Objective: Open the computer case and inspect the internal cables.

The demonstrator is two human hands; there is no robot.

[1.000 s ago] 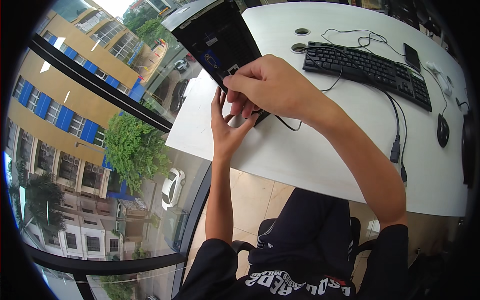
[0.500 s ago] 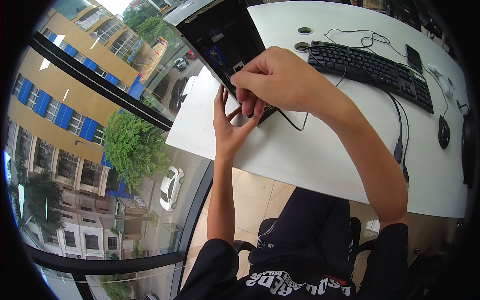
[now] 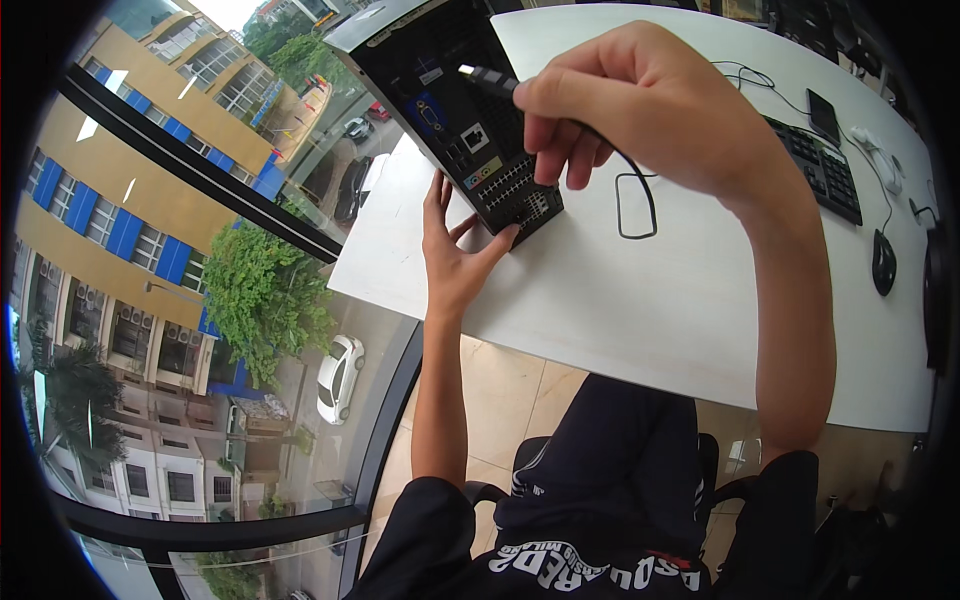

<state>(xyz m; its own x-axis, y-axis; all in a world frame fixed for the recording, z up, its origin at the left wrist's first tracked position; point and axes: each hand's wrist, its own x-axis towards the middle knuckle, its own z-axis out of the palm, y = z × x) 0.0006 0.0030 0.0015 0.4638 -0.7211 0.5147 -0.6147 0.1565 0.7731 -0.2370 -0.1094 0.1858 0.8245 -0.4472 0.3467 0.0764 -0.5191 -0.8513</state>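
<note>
While our left hand [image 3: 458, 268] grips the lower end of the computer tower [image 3: 452, 95] between thumb and fingers, our right hand [image 3: 650, 110] pinches the cable plug [image 3: 490, 78] between thumb and fingers, its tip exposed before the rear panel [image 3: 472, 45]. We have the tower at the left end of the white desk [image 3: 600, 310].

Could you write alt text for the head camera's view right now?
A person's right hand holds a black cable by its plug near the back of a black computer tower, while the left hand holds the tower's lower end. A black keyboard and mouse lie on the white desk, and a window at left overlooks a street.
</note>
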